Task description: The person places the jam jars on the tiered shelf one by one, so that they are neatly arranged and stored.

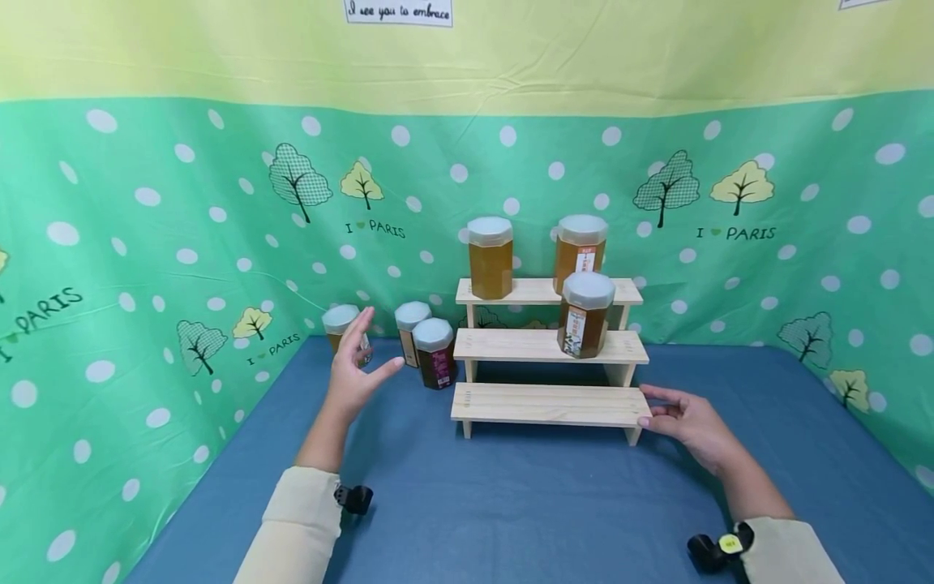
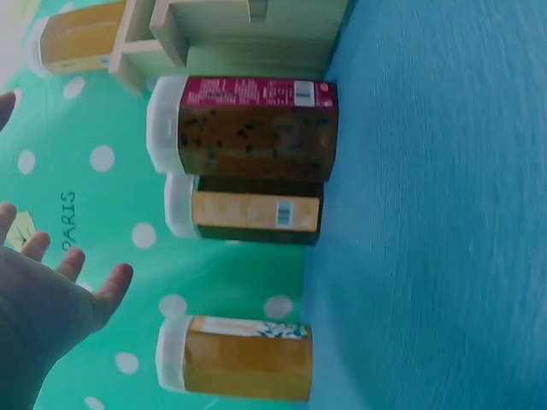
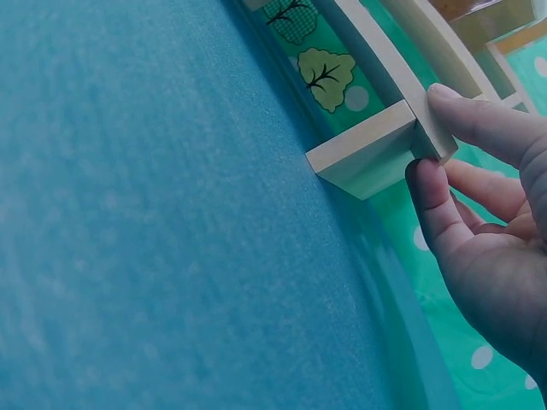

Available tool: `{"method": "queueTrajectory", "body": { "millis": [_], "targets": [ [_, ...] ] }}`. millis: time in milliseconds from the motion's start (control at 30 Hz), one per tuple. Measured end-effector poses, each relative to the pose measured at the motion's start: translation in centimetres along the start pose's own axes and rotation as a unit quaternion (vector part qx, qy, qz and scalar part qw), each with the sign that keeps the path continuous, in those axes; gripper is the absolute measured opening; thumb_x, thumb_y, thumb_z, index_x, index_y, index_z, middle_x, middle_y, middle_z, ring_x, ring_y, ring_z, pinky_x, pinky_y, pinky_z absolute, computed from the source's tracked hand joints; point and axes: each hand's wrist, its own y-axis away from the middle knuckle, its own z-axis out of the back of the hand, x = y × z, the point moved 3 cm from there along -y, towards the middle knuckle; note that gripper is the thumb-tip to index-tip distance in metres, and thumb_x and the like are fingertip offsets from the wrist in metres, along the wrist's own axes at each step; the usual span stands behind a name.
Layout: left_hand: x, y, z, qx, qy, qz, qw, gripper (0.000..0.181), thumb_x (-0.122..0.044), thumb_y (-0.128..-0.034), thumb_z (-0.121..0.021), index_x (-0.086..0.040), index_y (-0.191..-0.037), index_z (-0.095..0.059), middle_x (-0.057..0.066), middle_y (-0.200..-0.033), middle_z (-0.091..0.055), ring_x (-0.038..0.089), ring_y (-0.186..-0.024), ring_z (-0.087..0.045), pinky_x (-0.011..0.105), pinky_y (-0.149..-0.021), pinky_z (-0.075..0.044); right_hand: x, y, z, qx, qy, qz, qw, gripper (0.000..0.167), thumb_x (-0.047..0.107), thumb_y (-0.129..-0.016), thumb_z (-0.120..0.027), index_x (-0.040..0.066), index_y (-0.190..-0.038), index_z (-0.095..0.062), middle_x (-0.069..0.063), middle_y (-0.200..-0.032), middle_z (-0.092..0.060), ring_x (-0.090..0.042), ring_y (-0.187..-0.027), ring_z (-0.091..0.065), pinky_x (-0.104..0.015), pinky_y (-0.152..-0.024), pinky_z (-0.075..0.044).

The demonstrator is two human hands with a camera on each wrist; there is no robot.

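Note:
A three-step wooden display stand [image 1: 550, 405] stands on the blue cloth. At the right end of its lowest step, my right hand [image 1: 689, 426] pinches the board's corner between thumb and fingers [image 3: 487, 128]. My left hand [image 1: 350, 377] is raised with its fingers spread, holding nothing. It is nearest to a honey jar [image 1: 340, 318], which it partly covers in the head view. To its right are a jar with a tan label [image 2: 256, 212] and a dark jar with a magenta label [image 1: 436, 357], side by side. All the jars have whitish lids.
Two amber honey jars, one at left [image 1: 491, 264] and one at right [image 1: 580, 243], stand on the top step. A darker labelled jar [image 1: 584, 316] is on the middle step's right side. Behind hangs a green dotted curtain [image 1: 511, 178]; blue cloth [image 1: 511, 511] covers the table.

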Motion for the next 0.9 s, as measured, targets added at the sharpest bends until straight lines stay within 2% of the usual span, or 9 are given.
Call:
{"method": "queueTrajectory", "body": {
  "millis": [100, 367, 600, 900],
  "targets": [
    [0.3, 0.2, 0.5, -0.012, -0.012, 0.000, 0.9999, 0.079, -0.002, -0.0836, -0.074, -0.005, -0.151, -0.033, 0.014, -0.159, -0.021, 0.033, -0.144, -0.022, 0.057, -0.107, -0.033, 0.0, 0.0, 0.0, -0.001, -0.002, -0.001, 1.0000, 0.075, 0.028, -0.086, -0.077, -0.005, -0.144, -0.042, -0.022, -0.122, -0.059, -0.018, -0.096, -0.060, -0.024, -0.078, -0.051],
    [1.1, 0.5, 1.8, -0.054, -0.024, -0.008, 0.9982, 0.074, 0.000, -0.0805, -0.075, -0.003, -0.147, -0.042, 0.016, -0.155, -0.029, 0.034, -0.141, -0.027, 0.060, -0.103, -0.034, -0.1, -0.1, 0.1, 0.002, -0.006, 0.004, 1.0000, 0.075, 0.027, -0.086, -0.076, -0.006, -0.144, -0.042, -0.022, -0.121, -0.059, -0.017, -0.095, -0.060, -0.024, -0.078, -0.052],
    [6.0, -0.3, 3.5, -0.093, -0.041, 0.000, 0.9948, 0.076, -0.011, -0.0804, -0.079, -0.018, -0.148, -0.045, 0.006, -0.155, -0.033, 0.023, -0.141, -0.027, 0.059, -0.102, -0.036, -0.1, -0.1, 0.1, 0.003, -0.003, 0.005, 1.0000, 0.075, 0.028, -0.087, -0.076, -0.006, -0.144, -0.041, -0.022, -0.121, -0.060, -0.018, -0.096, -0.060, -0.024, -0.078, -0.052],
    [7.6, -1.3, 4.8, -0.115, -0.053, 0.047, 0.9908, 0.087, -0.017, -0.0748, -0.086, -0.015, -0.149, -0.042, 0.003, -0.155, -0.031, 0.030, -0.136, -0.034, 0.059, -0.099, -0.040, 0.0, -0.1, 0.1, 0.001, 0.004, 0.001, 1.0000, 0.076, 0.029, -0.086, -0.076, -0.006, -0.144, -0.041, -0.023, -0.122, -0.060, -0.018, -0.096, -0.061, -0.024, -0.077, -0.051]
  ]
}}
